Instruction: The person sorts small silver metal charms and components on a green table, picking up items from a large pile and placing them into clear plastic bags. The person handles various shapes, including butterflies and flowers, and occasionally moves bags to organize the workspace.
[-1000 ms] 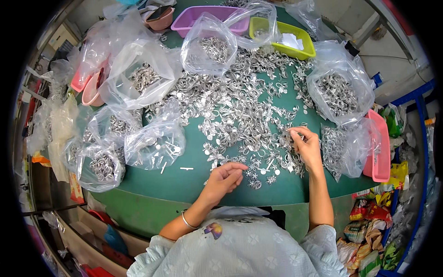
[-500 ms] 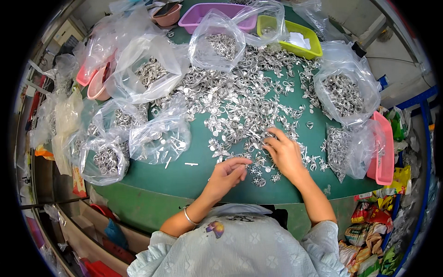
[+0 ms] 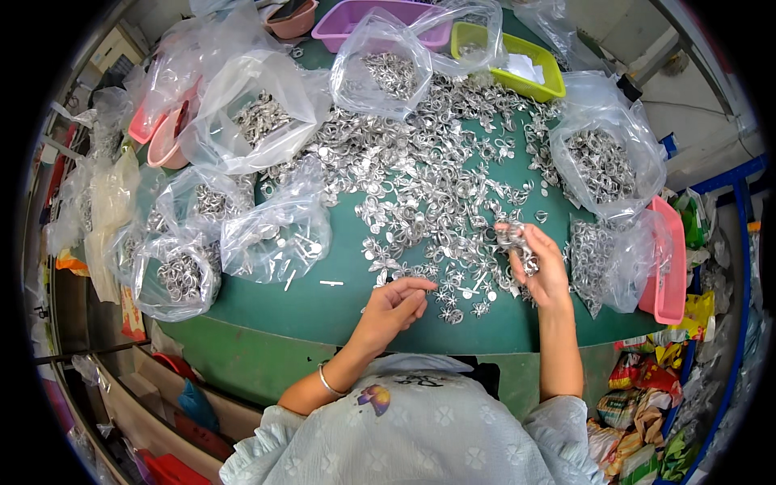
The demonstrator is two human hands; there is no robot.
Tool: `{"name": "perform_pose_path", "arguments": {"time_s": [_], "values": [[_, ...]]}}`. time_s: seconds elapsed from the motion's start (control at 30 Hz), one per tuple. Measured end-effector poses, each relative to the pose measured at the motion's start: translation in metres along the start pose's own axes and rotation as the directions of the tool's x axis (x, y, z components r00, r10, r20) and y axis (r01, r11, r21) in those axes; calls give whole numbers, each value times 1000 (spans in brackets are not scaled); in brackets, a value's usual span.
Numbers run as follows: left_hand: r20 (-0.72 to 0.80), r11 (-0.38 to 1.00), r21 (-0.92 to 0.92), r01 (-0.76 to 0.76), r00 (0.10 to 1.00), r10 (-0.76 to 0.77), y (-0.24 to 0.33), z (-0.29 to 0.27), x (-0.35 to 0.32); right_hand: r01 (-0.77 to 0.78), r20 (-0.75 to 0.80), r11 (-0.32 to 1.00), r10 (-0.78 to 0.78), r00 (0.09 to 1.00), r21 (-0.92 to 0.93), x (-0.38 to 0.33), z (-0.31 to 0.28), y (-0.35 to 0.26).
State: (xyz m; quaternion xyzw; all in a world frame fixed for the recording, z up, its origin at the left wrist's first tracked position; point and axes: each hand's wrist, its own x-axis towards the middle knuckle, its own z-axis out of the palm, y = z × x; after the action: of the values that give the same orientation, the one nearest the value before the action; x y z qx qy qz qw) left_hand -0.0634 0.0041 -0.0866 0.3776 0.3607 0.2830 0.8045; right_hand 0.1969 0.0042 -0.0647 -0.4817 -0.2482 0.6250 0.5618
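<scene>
A broad heap of silver-coloured metal rings and small flower-shaped trinkets (image 3: 404,178) covers the middle of the green table (image 3: 283,311). My right hand (image 3: 544,271) is raised over the heap's right side, palm turned up, and its bent fingers hold a small bunch of rings (image 3: 517,245). Close to the heap's near edge is my left hand (image 3: 396,309). Its index finger stretches toward the loose trinkets while the thumb and other fingers curl together. Whatever lies inside that curl, if anything, is hidden.
Clear plastic bags of metal pieces stand at left (image 3: 179,275), at the back (image 3: 388,73) and at right (image 3: 602,166). A purple basin (image 3: 343,24) and a yellow-green basket (image 3: 554,77) sit at the far edge. A pink tray (image 3: 669,267) stands at the right rim.
My right hand has risen out of the heap and moved right, turning its palm up with a bunch of rings in it. My left hand has hardly moved.
</scene>
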Motion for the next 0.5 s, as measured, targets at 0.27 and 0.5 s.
{"name": "perform_pose_path", "arguments": {"time_s": [0.27, 0.5], "values": [[7, 1000, -23, 21, 1000, -21, -3, -1, -1, -132, 7, 937, 137, 991, 323, 1, 4, 1], [22, 953, 187, -238, 971, 238, 2, 25, 15, -226, -16, 911, 246, 969, 345, -18, 33, 19]]}}
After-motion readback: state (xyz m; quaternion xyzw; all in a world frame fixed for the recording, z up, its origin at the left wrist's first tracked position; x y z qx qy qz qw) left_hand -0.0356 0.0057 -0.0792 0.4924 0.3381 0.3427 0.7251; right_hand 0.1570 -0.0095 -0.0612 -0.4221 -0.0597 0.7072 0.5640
